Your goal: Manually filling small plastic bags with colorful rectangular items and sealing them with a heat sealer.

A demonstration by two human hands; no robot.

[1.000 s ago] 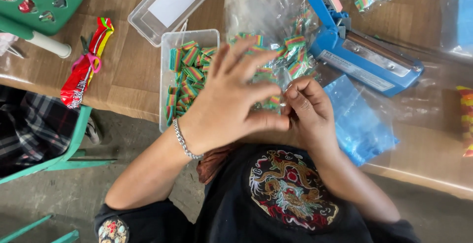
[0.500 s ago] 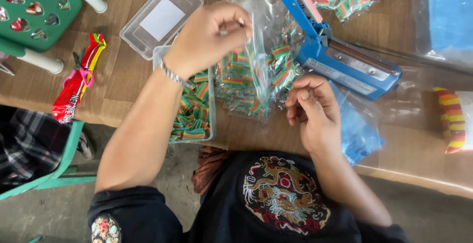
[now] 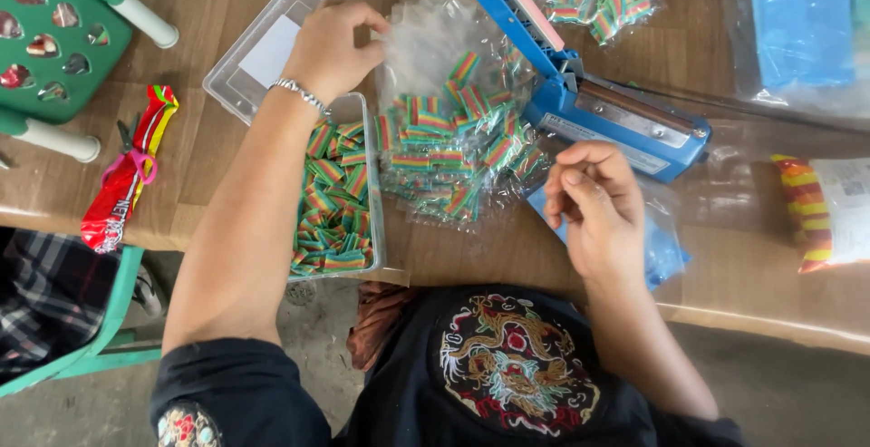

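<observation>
Seen from above, the left hand (image 3: 331,48) pinches the far top edge of a clear bag of rainbow candy strips (image 3: 453,152) lying on the wooden table (image 3: 217,12). The bag runs lengthwise from those fingers toward the person. The right hand (image 3: 594,207), just right of the bag, has fingers curled together, seemingly empty.

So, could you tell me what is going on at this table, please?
A person is packing rainbow-striped candy strips. The left hand pinches the top of a clear plastic bag lying on the wooden table and partly filled with strips. The right hand is loosely curled just beside it, holding nothing visible. A clear tub of more strips sits under the left forearm, and a blue heat sealer stands behind the bag.
</observation>
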